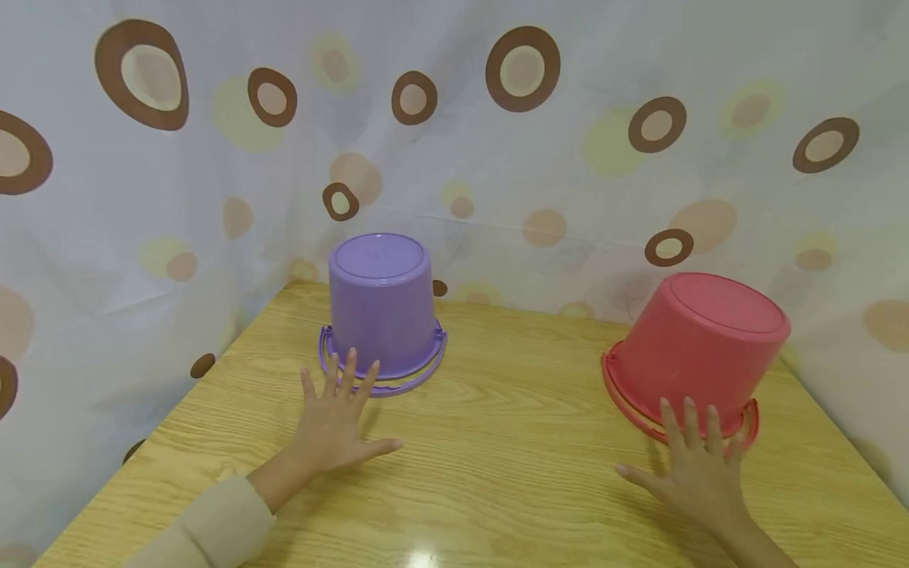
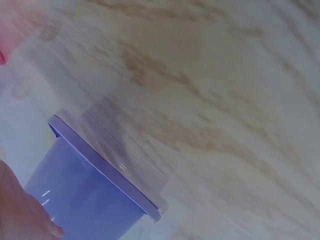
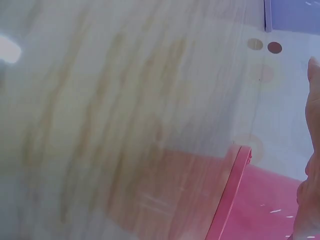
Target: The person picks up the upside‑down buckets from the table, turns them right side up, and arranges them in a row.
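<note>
A purple bucket (image 1: pixel 382 315) stands upside down on the left of the table, its handle lying round the rim. Just in front of it my left hand (image 1: pixel 330 434) is held with fingers spread, the fingertips overlapping the handle in the head view. On the right, a red bucket (image 1: pixel 699 347) is also upside down, its handle lying toward me. My right hand (image 1: pixel 699 477) spreads its fingers before that bucket's near rim. Neither hand holds anything. Whether the fingertips touch the buckets cannot be told. The left wrist view shows the purple bucket (image 2: pixel 90 185) beside part of the hand.
The wood-grain table (image 1: pixel 511 442) has a glossy top and reflects a light near its front. A white curtain (image 1: pixel 454 158) with brown and yellow circles hangs behind the table and along its sides. A stretch of tabletop separates the two buckets.
</note>
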`<state>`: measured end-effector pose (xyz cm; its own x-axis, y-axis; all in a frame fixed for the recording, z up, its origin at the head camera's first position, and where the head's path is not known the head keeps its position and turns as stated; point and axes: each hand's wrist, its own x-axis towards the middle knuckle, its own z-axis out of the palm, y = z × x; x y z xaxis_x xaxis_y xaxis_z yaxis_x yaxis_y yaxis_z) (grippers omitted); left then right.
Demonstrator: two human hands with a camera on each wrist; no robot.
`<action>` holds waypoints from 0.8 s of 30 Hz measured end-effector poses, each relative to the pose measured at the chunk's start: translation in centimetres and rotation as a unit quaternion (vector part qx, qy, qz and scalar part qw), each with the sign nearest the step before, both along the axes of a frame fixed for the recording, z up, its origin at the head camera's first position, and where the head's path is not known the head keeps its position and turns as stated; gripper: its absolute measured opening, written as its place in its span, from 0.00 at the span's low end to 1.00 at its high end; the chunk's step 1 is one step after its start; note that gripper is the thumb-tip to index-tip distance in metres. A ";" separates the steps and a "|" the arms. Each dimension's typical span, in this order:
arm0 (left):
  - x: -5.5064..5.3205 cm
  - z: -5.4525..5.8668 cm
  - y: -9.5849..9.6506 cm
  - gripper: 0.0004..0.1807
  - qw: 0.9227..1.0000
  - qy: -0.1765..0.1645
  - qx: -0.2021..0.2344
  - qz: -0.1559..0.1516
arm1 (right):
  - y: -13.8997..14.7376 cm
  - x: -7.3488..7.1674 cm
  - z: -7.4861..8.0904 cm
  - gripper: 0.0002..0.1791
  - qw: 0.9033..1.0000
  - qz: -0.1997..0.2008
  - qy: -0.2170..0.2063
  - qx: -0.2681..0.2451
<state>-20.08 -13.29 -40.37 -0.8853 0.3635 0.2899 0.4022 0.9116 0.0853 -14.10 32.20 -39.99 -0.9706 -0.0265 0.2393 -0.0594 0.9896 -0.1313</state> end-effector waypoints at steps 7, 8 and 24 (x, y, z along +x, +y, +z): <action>0.0 -0.1 -0.5 0.60 1.000 0.002 -0.007 0.014 | -0.9 -0.4 0.2 0.64 0.999 0.003 -0.034 -0.013; 0.0 -0.1 -0.6 0.60 1.000 0.000 -0.004 0.014 | -1.1 -0.5 0.3 0.64 0.999 0.003 -0.035 -0.011; -0.5 -0.4 -2.1 0.62 0.999 -0.025 0.008 0.020 | -4.3 -1.7 1.1 0.63 0.997 0.029 -0.053 -0.055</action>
